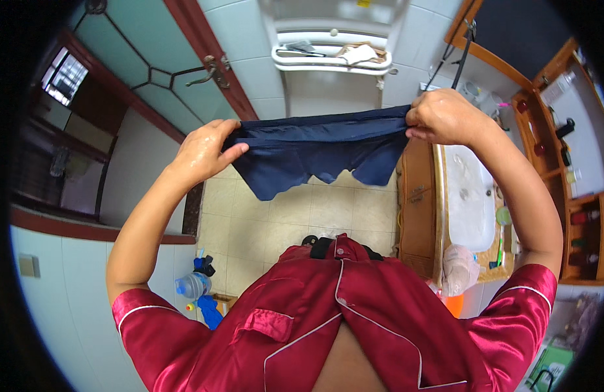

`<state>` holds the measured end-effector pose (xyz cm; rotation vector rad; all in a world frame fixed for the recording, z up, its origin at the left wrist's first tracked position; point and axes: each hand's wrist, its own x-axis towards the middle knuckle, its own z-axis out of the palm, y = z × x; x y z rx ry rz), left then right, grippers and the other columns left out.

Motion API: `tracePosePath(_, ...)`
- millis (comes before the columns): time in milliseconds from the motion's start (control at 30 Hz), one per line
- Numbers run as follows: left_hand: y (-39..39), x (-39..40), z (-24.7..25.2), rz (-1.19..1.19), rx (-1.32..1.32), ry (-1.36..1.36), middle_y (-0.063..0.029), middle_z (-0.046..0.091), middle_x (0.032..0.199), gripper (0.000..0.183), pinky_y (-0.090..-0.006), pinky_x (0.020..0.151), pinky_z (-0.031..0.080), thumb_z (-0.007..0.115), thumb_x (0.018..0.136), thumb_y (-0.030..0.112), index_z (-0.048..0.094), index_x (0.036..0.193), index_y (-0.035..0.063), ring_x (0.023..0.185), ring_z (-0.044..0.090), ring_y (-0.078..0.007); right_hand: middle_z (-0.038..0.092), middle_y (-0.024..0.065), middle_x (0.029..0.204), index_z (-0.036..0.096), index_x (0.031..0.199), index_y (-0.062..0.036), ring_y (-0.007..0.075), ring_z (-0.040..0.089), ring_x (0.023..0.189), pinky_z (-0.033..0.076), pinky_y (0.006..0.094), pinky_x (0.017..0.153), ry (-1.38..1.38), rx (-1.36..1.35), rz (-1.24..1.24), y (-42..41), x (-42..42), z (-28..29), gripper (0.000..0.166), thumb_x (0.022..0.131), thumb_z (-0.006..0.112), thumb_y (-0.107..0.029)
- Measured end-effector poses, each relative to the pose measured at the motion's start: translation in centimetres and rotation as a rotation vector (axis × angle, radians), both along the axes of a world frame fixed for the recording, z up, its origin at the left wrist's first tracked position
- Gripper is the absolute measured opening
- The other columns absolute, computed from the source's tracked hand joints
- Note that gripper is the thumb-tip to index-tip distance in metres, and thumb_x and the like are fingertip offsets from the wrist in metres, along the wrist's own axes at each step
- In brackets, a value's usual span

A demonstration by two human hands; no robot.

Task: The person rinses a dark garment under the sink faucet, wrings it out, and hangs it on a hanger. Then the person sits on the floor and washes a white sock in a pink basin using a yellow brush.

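Note:
A dark navy piece of clothing, apparently wet boxer briefs (321, 152), is stretched wide between both hands above the tiled floor. My left hand (206, 149) pinches the waistband at its left end, and the skin looks wet. At the other end of the waistband, my right hand (441, 117) grips the cloth with bent fingers. The legs of the garment hang down with uneven lower edges.
On the right, a wooden vanity (415, 196) holds a white washbasin (471, 206) with a pale cloth (459, 272) beside it. A white wall shelf (331, 63) is ahead. A glass-paneled door (184, 29) stands ahead left; a large plastic bottle (194, 285) is lower left.

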<state>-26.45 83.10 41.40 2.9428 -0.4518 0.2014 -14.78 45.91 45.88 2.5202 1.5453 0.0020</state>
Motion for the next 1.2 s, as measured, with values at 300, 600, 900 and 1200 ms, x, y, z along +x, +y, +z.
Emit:
tracePosePath(300,-0.7,3.2,-2.8,-0.042,0.103,-0.226,-0.0157,0.055,0.078,0.012,-0.0411,0.072,0.044,0.06,0.073,0.006,0.056,0.081,-0.001,0.078,0.054,-0.0336,0.054,0.012,0.064,0.054,0.067,-0.0025,0.0317,0.055,0.065,0.042,0.0411,0.056,-0.157,0.198,-0.102,-1.8,-1.0,1.6,0.017,0.072,0.062,-0.016)
tracePosePath(600,-0.9,6.7,0.3,-0.076,-0.178,-0.117,-0.0081,0.056,0.089,0.013,-0.0308,0.073,0.042,0.059,0.079,0.013,0.056,0.082,0.001,0.085,0.053,-0.021,0.056,0.0163,0.063,0.059,0.071,-0.0025,0.0323,0.056,0.061,0.043,0.0388,0.055,-0.029,0.311,-0.446,-3.9,-2.7,0.8,0.019,0.076,0.061,-0.021)
tracePosePath(900,-6.3,9.5,4.6,-0.052,-1.08,0.426,0.0029,0.05,0.068,0.013,-0.02,0.051,0.038,0.058,0.081,0.02,0.056,0.081,0.0076,0.058,0.045,-0.0053,0.053,-0.0022,0.063,0.057,0.086,-0.0102,0.0065,0.041,0.041,0.027,0.0204,0.036,1.281,1.152,-0.858,-10.4,-2.5,-11.7,0.015,0.082,0.059,-0.024)
tracePosePath(1200,-17.2,4.6,7.9,-0.333,-0.549,0.38,0.0001,0.051,0.061,0.035,-0.0237,0.05,0.037,0.067,0.074,0.036,0.058,0.08,0.0018,0.056,0.044,-0.0067,0.054,0.0028,0.076,0.047,0.101,-0.0051,0.0073,0.046,0.061,0.038,0.0218,0.049,0.747,1.907,-0.593,1.1,-5.1,-5.9,0.023,0.089,0.051,-0.024)
